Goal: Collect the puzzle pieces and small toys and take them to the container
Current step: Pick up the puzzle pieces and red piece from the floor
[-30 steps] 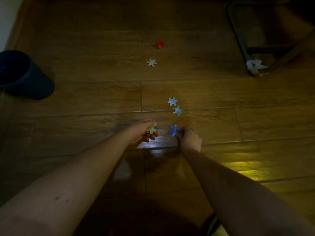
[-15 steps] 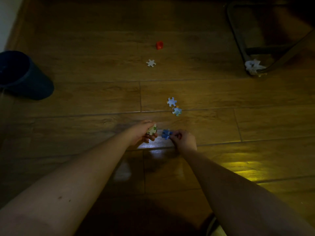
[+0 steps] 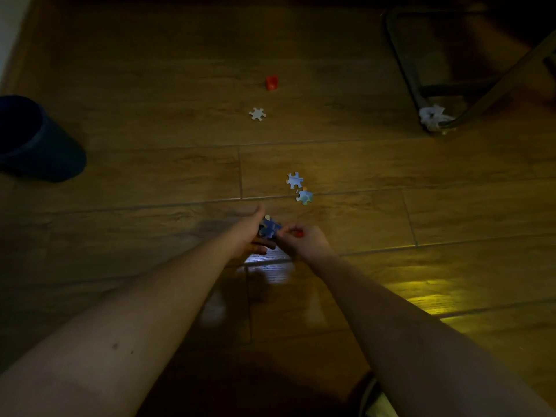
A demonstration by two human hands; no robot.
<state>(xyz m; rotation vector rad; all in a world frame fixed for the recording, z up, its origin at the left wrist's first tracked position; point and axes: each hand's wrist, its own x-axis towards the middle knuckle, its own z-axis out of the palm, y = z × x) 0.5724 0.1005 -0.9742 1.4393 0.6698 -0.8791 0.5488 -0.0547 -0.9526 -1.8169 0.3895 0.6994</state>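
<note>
On the dim wooden floor, my left hand (image 3: pixel 248 233) is cupped around puzzle pieces, and a blue puzzle piece (image 3: pixel 270 227) rests against its fingers. My right hand (image 3: pixel 305 240) pinches that blue piece from the right; a small red spot shows among its fingers. Just beyond my hands lie a pale blue piece (image 3: pixel 294 180) and a teal piece (image 3: pixel 304 197). Farther away are a white piece (image 3: pixel 257 114) and a small red toy (image 3: pixel 271 82). The dark blue container (image 3: pixel 45 145) stands at the far left.
A dark metal chair frame (image 3: pixel 403 64) stands at the upper right, with a crumpled white scrap (image 3: pixel 433 117) at its foot. A pale wall edge runs along the upper left corner. Yellow light reflects off the floor at the right.
My right hand lifted the blue piece off the floor and carried it left to my left hand. The left hand stayed where it was, holding its pieces.
</note>
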